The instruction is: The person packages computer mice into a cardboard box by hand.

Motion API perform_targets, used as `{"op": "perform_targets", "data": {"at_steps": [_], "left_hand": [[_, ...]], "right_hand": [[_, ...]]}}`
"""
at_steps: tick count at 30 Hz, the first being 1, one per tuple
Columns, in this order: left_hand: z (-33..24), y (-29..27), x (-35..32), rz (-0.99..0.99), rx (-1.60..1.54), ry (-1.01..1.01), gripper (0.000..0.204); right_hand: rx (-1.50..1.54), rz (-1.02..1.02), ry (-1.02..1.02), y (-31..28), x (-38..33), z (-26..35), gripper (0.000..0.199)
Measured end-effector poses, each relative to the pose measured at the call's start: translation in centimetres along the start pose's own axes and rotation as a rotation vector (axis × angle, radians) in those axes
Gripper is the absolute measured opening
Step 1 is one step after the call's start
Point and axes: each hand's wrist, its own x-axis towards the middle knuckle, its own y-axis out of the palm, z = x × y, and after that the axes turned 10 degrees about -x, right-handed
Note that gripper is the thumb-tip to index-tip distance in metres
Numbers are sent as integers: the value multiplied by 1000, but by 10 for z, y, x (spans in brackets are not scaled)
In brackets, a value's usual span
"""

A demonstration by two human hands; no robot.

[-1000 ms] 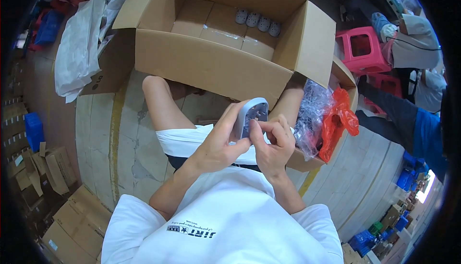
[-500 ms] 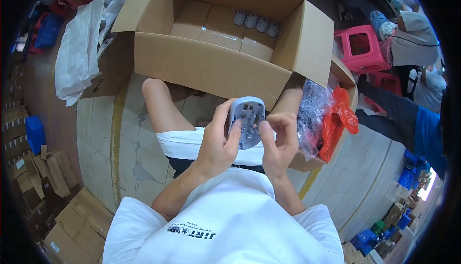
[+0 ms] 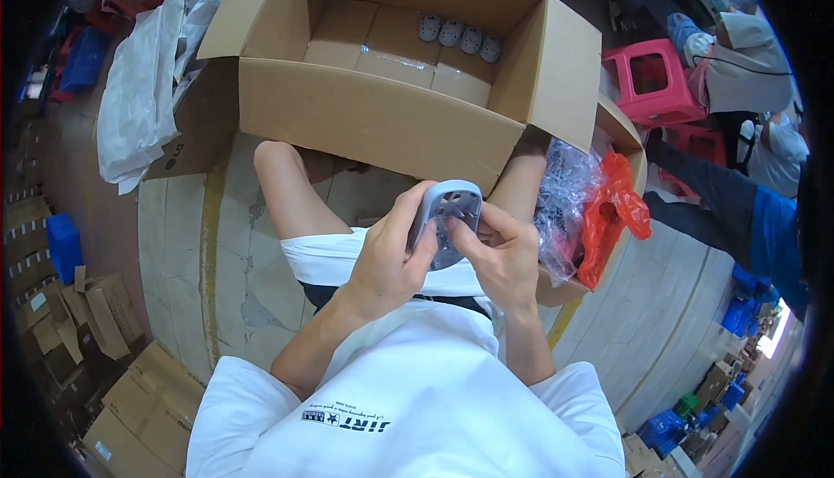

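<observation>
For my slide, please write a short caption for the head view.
Both hands, left hand and right hand, hold a grey oval part above an open cardboard box.

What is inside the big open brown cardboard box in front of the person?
Inside the big open brown cardboard box, a row of four small grey oval plastic parts stands at the far wall, on flat cardboard sheets. The near wall hides the box's near floor.

Left hand [image 3: 387, 261] and right hand [image 3: 502, 256] raised together before chest, fingers [image 3: 417, 226] curled, forearms bent inward.
</observation>
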Motion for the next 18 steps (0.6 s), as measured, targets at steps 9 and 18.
{"op": "perform_targets", "data": {"at_steps": [9, 18], "left_hand": [[8, -1, 1, -56, -18, 75, 41], [5, 6, 3, -67, -30, 61, 40]], "right_hand": [[-116, -14, -66, -1, -3, 2, 19], [-141, -36, -73, -3, -2, 2, 21]]}}
